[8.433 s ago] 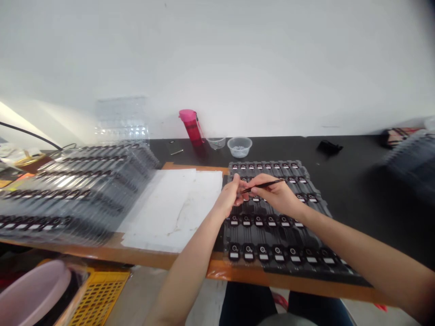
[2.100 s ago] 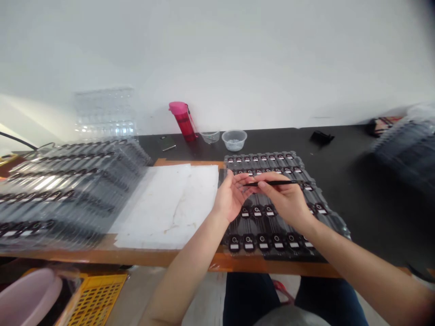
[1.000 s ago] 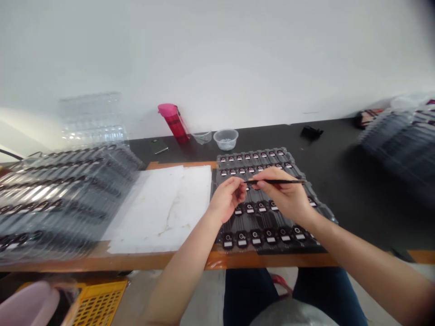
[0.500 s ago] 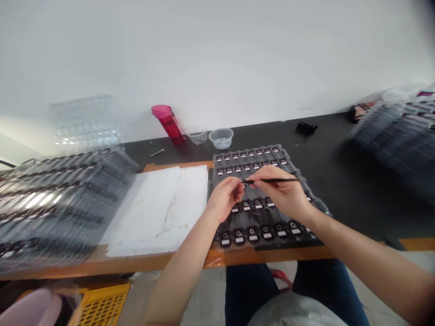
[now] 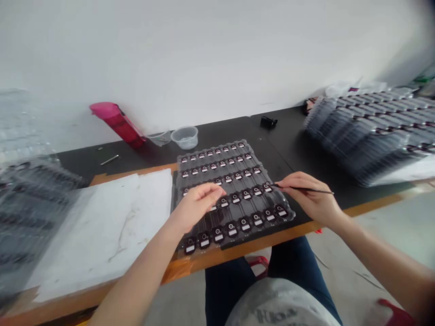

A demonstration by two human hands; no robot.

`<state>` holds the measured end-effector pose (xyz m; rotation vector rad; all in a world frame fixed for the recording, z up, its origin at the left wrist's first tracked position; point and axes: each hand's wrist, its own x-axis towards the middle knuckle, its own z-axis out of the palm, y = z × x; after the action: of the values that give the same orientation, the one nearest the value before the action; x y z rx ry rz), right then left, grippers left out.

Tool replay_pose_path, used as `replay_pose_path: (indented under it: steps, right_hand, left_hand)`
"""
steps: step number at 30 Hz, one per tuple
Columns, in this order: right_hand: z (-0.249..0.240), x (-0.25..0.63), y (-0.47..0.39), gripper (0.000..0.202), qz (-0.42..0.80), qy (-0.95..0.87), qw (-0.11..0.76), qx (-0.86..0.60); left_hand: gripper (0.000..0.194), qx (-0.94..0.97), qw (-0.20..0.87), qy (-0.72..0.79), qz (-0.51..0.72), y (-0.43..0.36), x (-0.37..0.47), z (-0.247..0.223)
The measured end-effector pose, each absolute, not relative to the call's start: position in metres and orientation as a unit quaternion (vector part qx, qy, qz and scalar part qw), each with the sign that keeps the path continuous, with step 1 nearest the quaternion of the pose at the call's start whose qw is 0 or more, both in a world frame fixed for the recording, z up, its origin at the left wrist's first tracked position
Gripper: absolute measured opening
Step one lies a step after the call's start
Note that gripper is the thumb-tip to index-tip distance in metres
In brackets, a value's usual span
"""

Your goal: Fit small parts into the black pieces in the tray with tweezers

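A clear plastic tray [image 5: 238,208] with rows of small dark parts bearing white labels lies on the black table. Over the tray's middle-left part is my left hand [image 5: 200,201], its thumb and fingertips pressed together; whatever they may pinch is too small to make out. At the tray's right edge, my right hand [image 5: 311,194] grips a thin dark pen-like tool [image 5: 316,190]. The tool's tip is beside a part at the right end of a row.
White sheets [image 5: 112,222] lie left of the tray. Behind stand a pink bottle [image 5: 118,124] and a clear bowl [image 5: 185,138]. A small black object [image 5: 268,122] is at the back. Stacked trays rise at left [image 5: 30,226] and right [image 5: 367,131].
The view has turned right. My hands, earlier together over the tray, are now apart, with the right one at the tray's right edge, still holding the tool.
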<state>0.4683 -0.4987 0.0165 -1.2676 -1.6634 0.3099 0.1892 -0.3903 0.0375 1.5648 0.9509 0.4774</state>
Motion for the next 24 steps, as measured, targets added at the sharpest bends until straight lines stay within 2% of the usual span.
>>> replay_pose_path:
  steps: [6,13,18,24]
  right_hand:
    - [0.005,0.477,-0.502,0.019,0.119,-0.700,0.481,-0.515]
    - [0.001,0.483,-0.494,0.016,0.126,-0.692,0.461,-0.541]
    - [-0.001,0.485,-0.492,0.016,0.136,-0.685,0.461,-0.547]
    - [-0.005,0.485,-0.490,0.016,0.136,-0.684,0.461,-0.548]
  left_hand:
    - [0.029,0.842,0.411,0.345,0.059,-0.393,0.234,0.047]
    - [0.030,0.920,0.273,0.278,0.039,-0.383,0.290,0.036]
    - [0.032,0.938,0.224,0.263,0.024,-0.378,0.305,0.029]
    - [0.034,0.941,0.213,0.262,0.009,-0.376,0.307,0.024]
